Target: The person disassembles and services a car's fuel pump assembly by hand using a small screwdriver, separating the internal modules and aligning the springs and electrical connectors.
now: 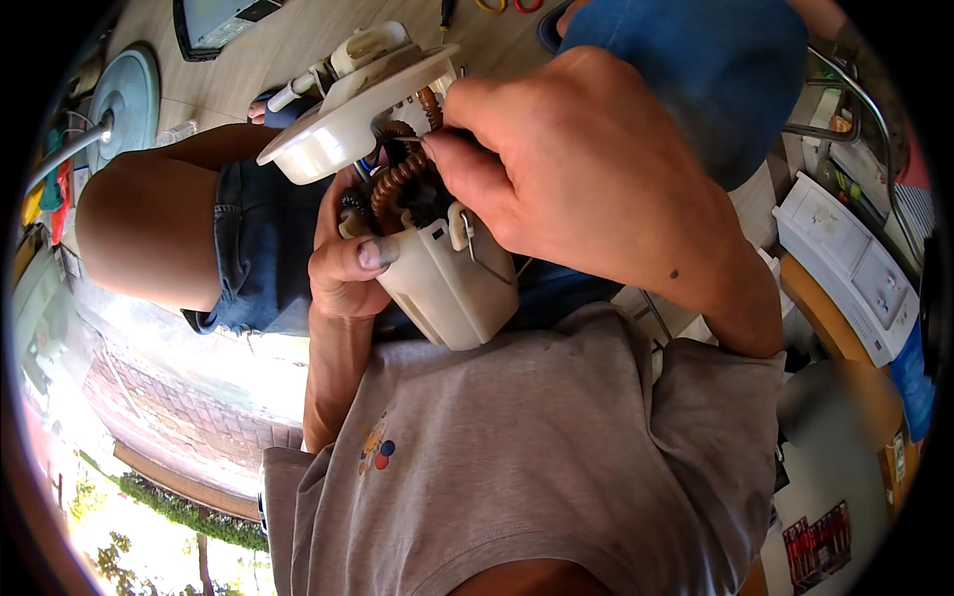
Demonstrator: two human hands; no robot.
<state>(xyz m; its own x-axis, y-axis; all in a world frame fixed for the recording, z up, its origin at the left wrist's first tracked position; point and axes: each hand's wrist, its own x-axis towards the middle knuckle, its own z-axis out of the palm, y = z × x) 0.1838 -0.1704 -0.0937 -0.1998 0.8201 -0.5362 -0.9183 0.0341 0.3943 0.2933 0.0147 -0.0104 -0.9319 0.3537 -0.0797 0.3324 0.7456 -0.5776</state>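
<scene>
My left hand grips a fuel pump module by its beige plastic reservoir, the thumb pressed on the rim. A wire piece hangs down the reservoir's side. Over it, tilted and lifted apart, is the module's round white flange. Brown corrugated hoses and some wires run between the two parts. My right hand reaches in from the right, thumb and fingers pinched together beside the flange and an upright hose. What lies between those fingertips is hidden.
The module is above my lap, between my knees in blue denim. A grey box-shaped device and tool handles lie on the tiled floor ahead. A round stand base is at left; a white panel and metal chair frame are at right.
</scene>
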